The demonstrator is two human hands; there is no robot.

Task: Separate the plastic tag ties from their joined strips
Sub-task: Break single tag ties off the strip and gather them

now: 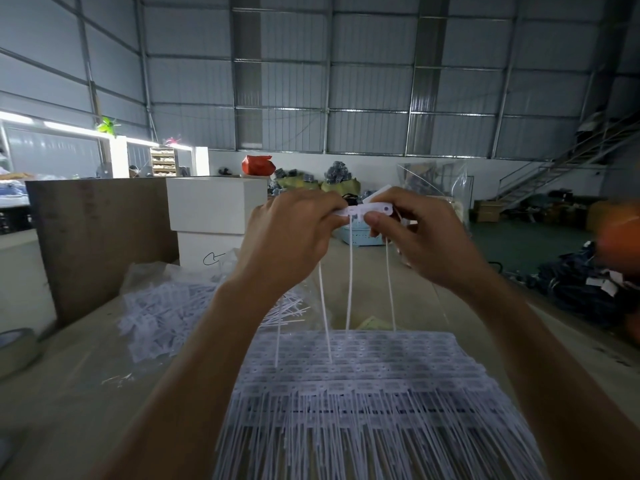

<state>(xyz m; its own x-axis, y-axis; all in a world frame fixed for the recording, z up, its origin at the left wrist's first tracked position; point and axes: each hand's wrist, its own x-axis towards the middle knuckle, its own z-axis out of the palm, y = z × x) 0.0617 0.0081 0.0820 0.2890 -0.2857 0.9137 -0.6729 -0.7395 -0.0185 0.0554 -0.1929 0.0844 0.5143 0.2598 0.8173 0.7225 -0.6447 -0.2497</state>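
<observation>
A short white strip of joined plastic tag ties [363, 208] is held up in front of me, its thin tails hanging down. My left hand [294, 233] grips the strip's left end. My right hand [412, 226] pinches its right end between thumb and fingers. Below, on the table, a big stack of joined tie strips [374, 382] lies flat with the tails pointing toward me. To the left lies a loose heap of separated ties [166, 317].
A wooden board [100, 237] and white foam blocks [214, 206] stand at the table's far side. A roll of tape [17, 348] sits at the left edge. Bags, boxes and a metal staircase [554, 174] fill the warehouse floor beyond.
</observation>
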